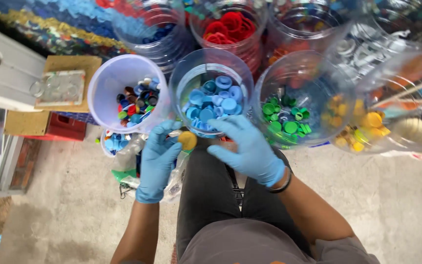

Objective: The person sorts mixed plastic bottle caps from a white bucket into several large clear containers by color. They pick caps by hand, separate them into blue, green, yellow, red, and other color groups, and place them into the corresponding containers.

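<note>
My left hand (156, 159), in a blue glove, pinches a yellow bottle cap (187, 140) between thumb and fingers just below the clear jar of blue caps (211, 102). My right hand (247, 146), also gloved in blue, hovers flat with fingers spread at that jar's near rim, holding nothing. Both hands are above my lap in dark trousers.
A jar of mixed-colour caps (123, 93) stands left, a jar of green caps (299, 105) right, then one with yellow caps (367, 127). Jars of red caps (228, 27) and others stand behind. A plastic bag of caps (123, 146) lies on the concrete floor at left.
</note>
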